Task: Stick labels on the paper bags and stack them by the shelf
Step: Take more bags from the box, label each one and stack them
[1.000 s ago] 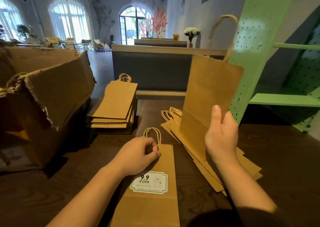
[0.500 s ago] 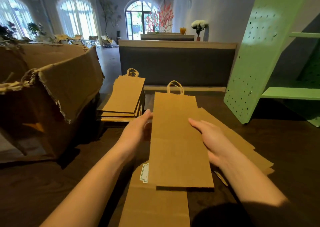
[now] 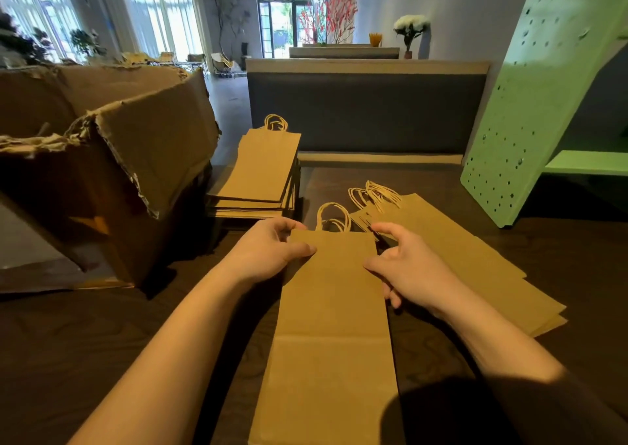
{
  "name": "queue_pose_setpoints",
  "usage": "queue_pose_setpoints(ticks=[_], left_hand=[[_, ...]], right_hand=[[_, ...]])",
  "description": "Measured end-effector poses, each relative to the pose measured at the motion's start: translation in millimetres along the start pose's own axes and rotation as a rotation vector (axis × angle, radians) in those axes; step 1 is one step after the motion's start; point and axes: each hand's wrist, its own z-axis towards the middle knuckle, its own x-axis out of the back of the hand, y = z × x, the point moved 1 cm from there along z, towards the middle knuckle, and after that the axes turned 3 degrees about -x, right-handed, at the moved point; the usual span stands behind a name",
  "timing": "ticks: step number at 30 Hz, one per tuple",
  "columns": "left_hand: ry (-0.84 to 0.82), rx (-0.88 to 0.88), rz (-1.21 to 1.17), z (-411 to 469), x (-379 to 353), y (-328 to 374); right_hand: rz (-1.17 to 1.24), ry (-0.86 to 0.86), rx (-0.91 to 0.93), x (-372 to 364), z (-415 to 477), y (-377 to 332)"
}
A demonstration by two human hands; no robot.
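**Desk:** Where are you on the bags?

**Me:** Early or midway, I'd say, not near the end. I have one paper bag [image 3: 333, 308] lying flat on the worktop [image 3: 102, 359] right in front of me, handles pointing away. Its upward face is plain, with no label on it and none anywhere in my view.

**Desk:** And the hands?

**Me:** They're apart, one on each upper side of that bag. My left hand [image 3: 268, 254] has its thumb on the face and its fingers curled over the top left corner. My right hand [image 3: 411, 271] has its thumb on the right edge and its fingers curled beside it, so both are gripping the bag.

**Desk:** Anything stacked yet?

**Me:** A fanned pile [image 3: 469, 261] lies to my right, near the foot of the green shelf [image 3: 530, 105]. I take that as the finished lot, though its top faces look bare, so I can't tell whether those bags carry labels. A squared stack [image 3: 265, 169] sits further back beside the torn cardboard box [image 3: 153, 159], and it's probably the supply.

**Desk:** So what's left?

**Me:** Label this one, move it over by the shelf, then work through that back stack.
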Motion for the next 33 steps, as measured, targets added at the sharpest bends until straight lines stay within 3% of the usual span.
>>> queue_pose_setpoints(ticks=[12, 17, 21, 24, 27, 29, 33], left_hand=[[0.033, -0.103, 0.366, 8.3, -7.1, -11.0], [0.054, -0.176, 0.416, 5.7, -9.3, -7.7], [0.11, -0.376, 0.262, -1.6, -15.3, 6.2], [0.017, -0.447, 0.183, -6.0, -23.2, 8.2], [-0.185, -0.399, 0.239, -6.6, -32.9, 2.6], [-0.226, -0.385, 0.298, -4.9, -37.1, 0.2], [-0.203, -0.351, 0.287, -2.0, -38.3, -1.5]], right_hand=[[-0.436, 0.046, 0.128, -9.0, 12.2, 17.4], [-0.411, 0.081, 0.202, -4.5, 14.6, 16.6], [-0.349, 0.189, 0.323, 5.4, 10.5, 10.4], [-0.665, 0.365, 0.132, 15.1, 16.4, 18.1], [-0.791, 0.204, -0.227, 23.8, 22.0, 29.7], [-0.827, 0.146, -0.268, 22.6, 21.7, 31.1], [-0.76, 0.236, -0.136, 17.2, 19.9, 26.7]])
